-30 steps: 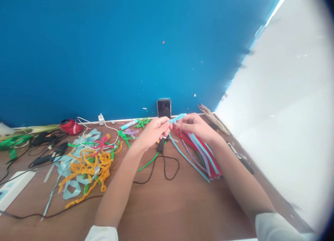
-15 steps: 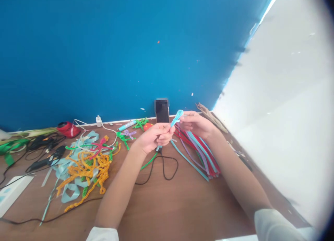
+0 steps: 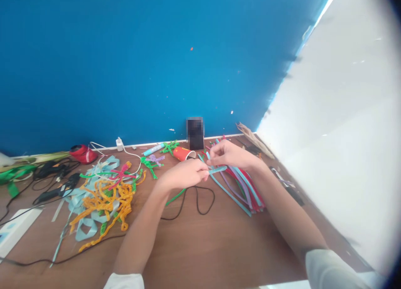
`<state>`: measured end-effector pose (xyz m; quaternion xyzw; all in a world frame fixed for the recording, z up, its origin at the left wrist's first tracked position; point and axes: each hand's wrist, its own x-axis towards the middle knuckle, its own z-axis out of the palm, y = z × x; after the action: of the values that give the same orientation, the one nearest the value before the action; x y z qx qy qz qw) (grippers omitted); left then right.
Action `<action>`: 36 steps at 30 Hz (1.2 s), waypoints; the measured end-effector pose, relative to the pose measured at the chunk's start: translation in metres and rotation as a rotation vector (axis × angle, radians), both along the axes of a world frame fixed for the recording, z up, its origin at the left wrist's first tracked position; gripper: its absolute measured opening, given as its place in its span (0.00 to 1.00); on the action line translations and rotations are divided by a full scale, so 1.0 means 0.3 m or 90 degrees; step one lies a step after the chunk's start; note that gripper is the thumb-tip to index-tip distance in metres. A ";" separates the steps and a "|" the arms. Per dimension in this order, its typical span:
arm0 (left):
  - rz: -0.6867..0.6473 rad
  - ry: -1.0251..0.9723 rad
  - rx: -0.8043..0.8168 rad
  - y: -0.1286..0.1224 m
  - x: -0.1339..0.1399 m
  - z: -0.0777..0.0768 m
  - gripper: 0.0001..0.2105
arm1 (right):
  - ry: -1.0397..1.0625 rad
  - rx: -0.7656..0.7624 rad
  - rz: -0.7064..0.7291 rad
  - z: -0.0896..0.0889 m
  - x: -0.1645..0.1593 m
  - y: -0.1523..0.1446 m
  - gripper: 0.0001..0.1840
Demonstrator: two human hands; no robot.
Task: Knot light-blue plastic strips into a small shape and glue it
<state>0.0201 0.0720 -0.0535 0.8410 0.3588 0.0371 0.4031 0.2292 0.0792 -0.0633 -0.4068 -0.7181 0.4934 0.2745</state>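
In the head view my left hand (image 3: 184, 173) is closed in a pinch on a light blue pipe cleaner piece (image 3: 218, 170), whose flattened loop points right. My right hand (image 3: 231, 153) is just above and to the right, thumb and fingertips pinched together by a thin light blue end (image 3: 208, 155) that sticks up between the hands. Fingers partly hide where the two parts join. Beneath my right hand and forearm lies a bundle of red, purple and light blue pipe cleaners (image 3: 245, 186) on the brown table (image 3: 200, 247).
A red paper cup (image 3: 181, 153) lies on its side beside a dark phone (image 3: 196, 135) leaning on the blue wall. Left are tangled orange pipe cleaners (image 3: 108, 197), light blue ribbon (image 3: 86, 232), glue guns (image 3: 56, 192) and a white power strip (image 3: 17, 230). A black cable (image 3: 205, 214) loops centrally.
Both hands have lowered and turned palm-down. The light blue loop has swung from pointing up to pointing right. The right fingertips have moved left, and the red cup shows more.
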 end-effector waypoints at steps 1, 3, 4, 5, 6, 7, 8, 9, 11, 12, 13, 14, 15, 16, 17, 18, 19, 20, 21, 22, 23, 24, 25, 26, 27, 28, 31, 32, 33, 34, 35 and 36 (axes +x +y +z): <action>0.035 0.017 0.031 -0.001 0.009 -0.011 0.09 | -0.075 0.061 -0.035 0.005 -0.014 -0.012 0.16; 0.130 0.020 0.081 0.003 0.031 -0.036 0.08 | -0.228 0.199 -0.150 0.008 -0.049 -0.038 0.13; 0.166 -0.003 0.088 0.007 0.042 -0.047 0.09 | -0.290 0.253 -0.195 0.007 -0.067 -0.049 0.12; 0.195 -0.046 0.088 0.013 0.050 -0.056 0.11 | -0.336 0.291 -0.236 0.004 -0.084 -0.058 0.10; 0.201 -0.063 0.086 0.020 0.057 -0.062 0.12 | -0.368 0.312 -0.276 0.000 -0.100 -0.066 0.08; 0.208 -0.079 0.084 0.027 0.060 -0.067 0.13 | -0.384 0.324 -0.303 -0.006 -0.113 -0.070 0.08; 0.217 -0.094 0.084 0.033 0.062 -0.070 0.14 | -0.385 0.331 -0.321 -0.012 -0.124 -0.072 0.08; 0.225 -0.102 0.089 0.039 0.063 -0.072 0.14 | -0.369 0.337 -0.335 -0.019 -0.131 -0.071 0.10; 0.258 -0.138 0.105 0.048 0.066 -0.078 0.14 | -0.314 0.361 -0.351 -0.030 -0.138 -0.064 0.13; 0.277 -0.169 0.110 0.051 0.070 -0.083 0.15 | -0.279 0.377 -0.357 -0.034 -0.139 -0.060 0.14; 0.298 -0.214 0.108 0.055 0.075 -0.090 0.15 | -0.240 0.393 -0.362 -0.037 -0.140 -0.056 0.15; 0.313 -0.271 0.093 0.058 0.083 -0.098 0.16 | -0.196 0.402 -0.367 -0.040 -0.141 -0.053 0.16; 0.325 -0.332 0.064 0.060 0.092 -0.107 0.17 | -0.144 0.403 -0.373 -0.041 -0.143 -0.051 0.15; 0.331 -0.395 0.017 0.061 0.101 -0.115 0.19 | -0.083 0.395 -0.380 -0.043 -0.146 -0.050 0.14; 0.333 -0.457 -0.035 0.061 0.111 -0.121 0.20 | -0.015 0.377 -0.386 -0.045 -0.150 -0.050 0.13; 0.336 -0.514 -0.079 0.059 0.120 -0.126 0.21 | 0.059 0.350 -0.389 -0.047 -0.155 -0.050 0.12; 0.343 -0.564 -0.115 0.056 0.127 -0.127 0.22 | 0.134 0.318 -0.389 -0.050 -0.160 -0.050 0.11; 0.351 -0.604 -0.142 0.050 0.133 -0.124 0.22 | 0.206 0.284 -0.382 -0.053 -0.165 -0.049 0.11; 0.357 -0.635 -0.164 0.044 0.136 -0.119 0.22 | 0.271 0.249 -0.371 -0.056 -0.168 -0.048 0.11; 0.357 -0.659 -0.183 0.036 0.138 -0.112 0.21 | 0.328 0.215 -0.357 -0.059 -0.170 -0.045 0.12; 0.352 -0.678 -0.199 0.029 0.137 -0.104 0.20 | 0.376 0.184 -0.342 -0.061 -0.169 -0.042 0.12; 0.342 -0.693 -0.212 0.022 0.136 -0.095 0.19 | 0.417 0.153 -0.325 -0.061 -0.166 -0.038 0.12; 0.327 -0.704 -0.219 0.017 0.132 -0.087 0.19 | 0.453 0.120 -0.309 -0.059 -0.162 -0.035 0.12; 0.311 -0.708 -0.220 0.013 0.128 -0.079 0.18 | 0.484 0.082 -0.290 -0.055 -0.155 -0.031 0.12; 0.291 -0.702 -0.217 0.010 0.121 -0.071 0.18 | 0.509 0.041 -0.271 -0.049 -0.147 -0.029 0.13; 0.267 -0.684 -0.211 0.010 0.113 -0.064 0.18 | 0.528 -0.001 -0.249 -0.041 -0.138 -0.026 0.14; 0.185 -0.581 -0.191 0.015 0.077 -0.038 0.20 | 0.542 -0.096 -0.177 -0.016 -0.105 -0.020 0.19; 0.156 -0.541 -0.183 0.016 0.061 -0.027 0.20 | 0.530 -0.118 -0.149 -0.010 -0.092 -0.017 0.18; 0.126 -0.498 -0.169 0.017 0.043 -0.013 0.20 | 0.513 -0.134 -0.119 -0.006 -0.079 -0.015 0.16; 0.094 -0.443 -0.152 0.016 0.026 0.002 0.21 | 0.486 -0.149 -0.085 -0.004 -0.064 -0.012 0.13; 0.056 -0.382 -0.131 0.013 0.009 0.018 0.20 | 0.451 -0.158 -0.049 -0.003 -0.048 -0.008 0.11; 0.027 -0.329 -0.088 0.009 -0.007 0.034 0.19 | 0.409 -0.162 -0.012 -0.004 -0.032 -0.004 0.10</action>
<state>0.0180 0.0747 -0.0432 0.7666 0.2633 0.2346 0.5367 0.2196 0.0779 -0.0644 -0.2681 -0.5237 0.6796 0.4382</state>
